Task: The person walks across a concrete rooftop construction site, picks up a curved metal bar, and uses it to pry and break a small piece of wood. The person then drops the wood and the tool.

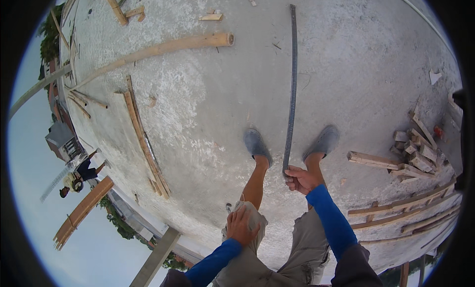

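Observation:
My right hand [303,179] is closed around the near end of a long dark ribbed steel bar, like rebar [293,84]. The bar runs away from me between my two feet, bending slightly toward its far end. Whether its far end touches the floor, I cannot tell. My left hand [242,226] lies on my left knee with the fingers spread over the trouser cloth and holds nothing. Grey clogs [257,144] are on my feet.
Bamboo poles [163,48] and long timber strips [143,138] lie on the concrete floor [232,94] at left. Wood offcuts [418,151] are heaped at right, beside wooden frames [401,205]. Another person [81,174] stands far left near hanging-looking boards [84,210].

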Demonstrator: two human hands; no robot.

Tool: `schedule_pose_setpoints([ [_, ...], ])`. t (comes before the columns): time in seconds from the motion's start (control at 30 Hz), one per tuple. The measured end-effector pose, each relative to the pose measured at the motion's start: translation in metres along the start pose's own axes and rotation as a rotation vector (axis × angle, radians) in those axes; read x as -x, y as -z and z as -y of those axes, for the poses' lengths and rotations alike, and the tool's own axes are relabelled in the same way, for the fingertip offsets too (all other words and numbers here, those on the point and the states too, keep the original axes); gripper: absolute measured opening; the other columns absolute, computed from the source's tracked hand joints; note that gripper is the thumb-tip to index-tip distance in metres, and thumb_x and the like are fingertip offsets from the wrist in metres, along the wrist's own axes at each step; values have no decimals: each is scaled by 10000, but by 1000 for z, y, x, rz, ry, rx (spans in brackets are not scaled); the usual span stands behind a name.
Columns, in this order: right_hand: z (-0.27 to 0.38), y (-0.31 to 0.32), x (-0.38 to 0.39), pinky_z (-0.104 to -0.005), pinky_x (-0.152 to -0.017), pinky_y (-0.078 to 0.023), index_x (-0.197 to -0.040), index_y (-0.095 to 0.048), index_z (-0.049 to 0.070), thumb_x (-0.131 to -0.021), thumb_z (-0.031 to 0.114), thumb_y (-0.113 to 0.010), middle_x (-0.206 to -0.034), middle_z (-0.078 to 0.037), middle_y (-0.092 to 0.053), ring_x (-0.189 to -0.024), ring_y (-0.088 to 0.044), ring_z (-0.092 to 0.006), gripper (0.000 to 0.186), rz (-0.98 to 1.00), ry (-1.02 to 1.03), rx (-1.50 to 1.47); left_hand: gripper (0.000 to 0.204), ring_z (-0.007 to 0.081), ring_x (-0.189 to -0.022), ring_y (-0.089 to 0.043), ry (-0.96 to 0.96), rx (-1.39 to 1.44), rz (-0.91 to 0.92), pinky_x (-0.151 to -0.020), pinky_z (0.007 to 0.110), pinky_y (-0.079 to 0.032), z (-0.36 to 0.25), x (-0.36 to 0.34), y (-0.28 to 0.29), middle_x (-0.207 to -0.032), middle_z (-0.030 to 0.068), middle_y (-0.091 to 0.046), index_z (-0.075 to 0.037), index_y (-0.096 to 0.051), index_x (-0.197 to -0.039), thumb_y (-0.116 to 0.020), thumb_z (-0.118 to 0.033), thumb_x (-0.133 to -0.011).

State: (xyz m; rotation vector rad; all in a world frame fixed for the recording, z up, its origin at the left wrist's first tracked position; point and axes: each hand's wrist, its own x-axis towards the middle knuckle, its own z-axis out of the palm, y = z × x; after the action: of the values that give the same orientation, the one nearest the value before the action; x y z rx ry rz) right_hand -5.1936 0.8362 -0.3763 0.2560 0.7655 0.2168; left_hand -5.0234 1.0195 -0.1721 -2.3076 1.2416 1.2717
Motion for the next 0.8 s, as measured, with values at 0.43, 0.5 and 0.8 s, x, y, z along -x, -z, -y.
schedule_pose_setpoints([
  [0.43,70,-277,181,-258,-499,-329,-853,-533,101,-936,361,-473,-689,-3,-458,-521,-392,-105,280,196,-27,33,967,423,-1297,-436,-181,630,-569,-1041,485,-398,-130,-115,163,-1470,232,-372,-140,-174,-1544,-730,-76,-755],
  [0.5,85,-301,183,-259,-486,-334,-855,-533,102,-913,383,-492,-681,-11,-463,-511,-396,-109,291,166,-44,10,980,412,-1316,-424,-148,455,-433,-1048,495,-389,-137,-141,190,-1499,222,-334,-223,-173,-1552,-739,-109,-760],
  [0.8,168,-381,156,-306,-464,-478,-857,-650,19,-940,710,-261,-718,-186,-661,-511,-596,-211,797,-269,-110,506,356,407,-1343,-416,-495,775,-371,-1049,524,-378,-111,-234,283,-1473,186,-429,-116,-636,-1125,-591,-415,-937],
])
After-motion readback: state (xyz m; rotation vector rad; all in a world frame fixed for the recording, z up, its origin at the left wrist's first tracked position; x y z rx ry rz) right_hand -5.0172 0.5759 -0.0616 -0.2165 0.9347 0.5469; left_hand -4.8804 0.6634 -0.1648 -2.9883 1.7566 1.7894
